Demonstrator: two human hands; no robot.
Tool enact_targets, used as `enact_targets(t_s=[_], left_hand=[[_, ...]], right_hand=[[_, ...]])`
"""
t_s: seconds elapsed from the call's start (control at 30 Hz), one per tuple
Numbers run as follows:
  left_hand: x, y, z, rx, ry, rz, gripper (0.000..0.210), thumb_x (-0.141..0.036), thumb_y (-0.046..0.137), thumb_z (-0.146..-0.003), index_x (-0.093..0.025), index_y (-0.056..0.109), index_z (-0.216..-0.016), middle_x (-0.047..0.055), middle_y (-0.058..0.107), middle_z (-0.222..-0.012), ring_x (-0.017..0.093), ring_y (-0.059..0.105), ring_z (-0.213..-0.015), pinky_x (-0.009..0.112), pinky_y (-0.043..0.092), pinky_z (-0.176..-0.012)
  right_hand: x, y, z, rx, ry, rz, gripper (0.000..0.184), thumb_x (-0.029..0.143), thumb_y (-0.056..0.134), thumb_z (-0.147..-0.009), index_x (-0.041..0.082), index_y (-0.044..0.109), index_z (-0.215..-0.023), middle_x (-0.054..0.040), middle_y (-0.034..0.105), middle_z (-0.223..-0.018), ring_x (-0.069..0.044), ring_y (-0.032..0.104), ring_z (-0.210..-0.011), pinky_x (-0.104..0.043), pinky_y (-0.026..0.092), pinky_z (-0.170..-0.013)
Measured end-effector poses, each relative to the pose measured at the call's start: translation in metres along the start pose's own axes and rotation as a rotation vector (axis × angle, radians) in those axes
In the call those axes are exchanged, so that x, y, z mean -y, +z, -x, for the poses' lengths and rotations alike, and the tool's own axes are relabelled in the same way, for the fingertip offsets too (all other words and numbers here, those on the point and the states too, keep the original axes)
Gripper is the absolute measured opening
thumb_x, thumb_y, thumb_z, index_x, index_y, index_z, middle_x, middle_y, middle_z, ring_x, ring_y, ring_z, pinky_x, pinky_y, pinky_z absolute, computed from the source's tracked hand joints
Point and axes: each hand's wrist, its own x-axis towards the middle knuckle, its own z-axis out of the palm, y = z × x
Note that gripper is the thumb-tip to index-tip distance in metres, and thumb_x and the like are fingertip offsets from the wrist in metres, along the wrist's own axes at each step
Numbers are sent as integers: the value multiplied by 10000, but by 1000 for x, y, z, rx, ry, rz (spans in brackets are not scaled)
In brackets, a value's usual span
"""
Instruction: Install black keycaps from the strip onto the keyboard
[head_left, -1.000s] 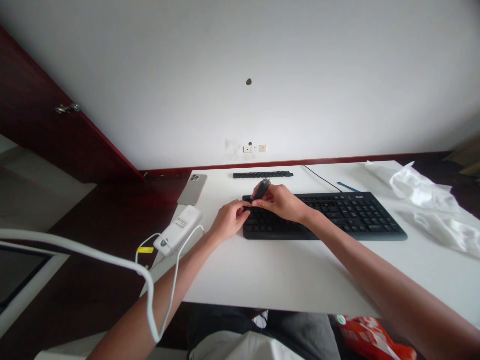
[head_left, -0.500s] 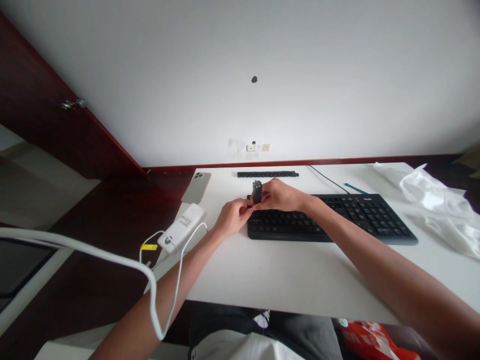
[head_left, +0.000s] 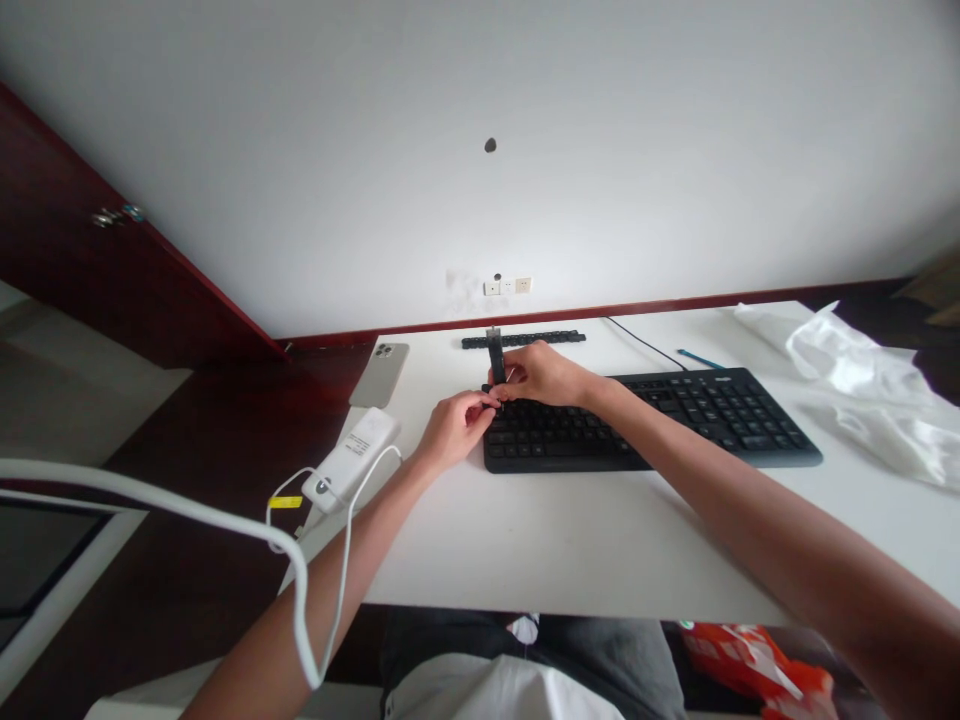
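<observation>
A black keyboard [head_left: 750, 420] lies flat on the white table. My right hand [head_left: 551, 373] is closed around a slim black bar-shaped tool [head_left: 496, 352] with a lighter, clear-looking top end. The tool stands nearly upright over the keyboard's upper left corner, its lower end hidden by my fingers. Right beside it, my left hand [head_left: 454, 428] has thumb and fingers pinched together at that same corner. What the left fingertips hold, if anything, is too small to make out. Beyond the hands lies a row of black keycaps [head_left: 551, 339].
A phone [head_left: 380, 374] and a white power bank [head_left: 356, 455] with a white cable [head_left: 304, 600] lie on the left. Behind the keyboard rests a blue stick [head_left: 700, 358] near the keyboard's cord. White plastic wrapping [head_left: 847, 360] covers the table's right side.
The black tool now tilts slightly, its top leaning left. Both hands stay at the keyboard's upper left corner. The whole view has shifted a little.
</observation>
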Motion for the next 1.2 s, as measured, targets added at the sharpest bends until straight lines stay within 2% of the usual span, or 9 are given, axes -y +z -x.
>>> enact_targets(t_s=[0.23,0.5,0.67,0.8,1.03,1.2], left_hand=[[-3,-7,0,23,-8,-21,197,-307,646,-938,-178,754,-1040,45,755,-878,161,660,-731,259,504,-694],[4,-9,2,74,53,-3,222,-311,641,-940,-199,762,-1090,10,654,-818,136,579,-706,244,474,-684],[5,-8,2,67,47,-8,254,-326,646,-936,-189,747,-1124,9,645,-814,135,570,-697,245,470,-677],[3,-7,2,71,43,-26,233,-321,641,-936,-174,742,-1086,15,662,-824,135,576,-702,246,470,-688],[-1,-7,2,58,17,-44,211,-328,644,-928,-172,740,-1032,7,647,-761,135,548,-654,243,446,-637],[-1,-7,2,53,28,-49,217,-328,643,-932,-174,746,-1046,35,705,-851,145,588,-695,259,479,-680]], right_hand=[[1,-7,3,203,18,-203,251,366,795,-812,175,771,-973,-43,788,-858,-222,758,-826,-282,540,-700],[-6,-14,5,287,-21,-331,277,353,821,-775,182,765,-985,-42,789,-941,-211,740,-887,-315,554,-803],[-8,-9,4,274,-27,-363,282,361,830,-771,181,755,-974,-41,782,-912,-202,736,-869,-311,560,-786],[-12,-3,3,237,22,-428,345,392,841,-752,173,733,-995,-38,773,-862,-210,749,-817,-330,589,-759],[-8,7,1,127,39,-355,340,410,842,-741,165,734,-950,-22,749,-821,-192,739,-741,-297,588,-689],[-8,7,1,122,83,-442,353,399,849,-729,151,720,-944,-49,770,-838,-211,756,-756,-321,608,-711]])
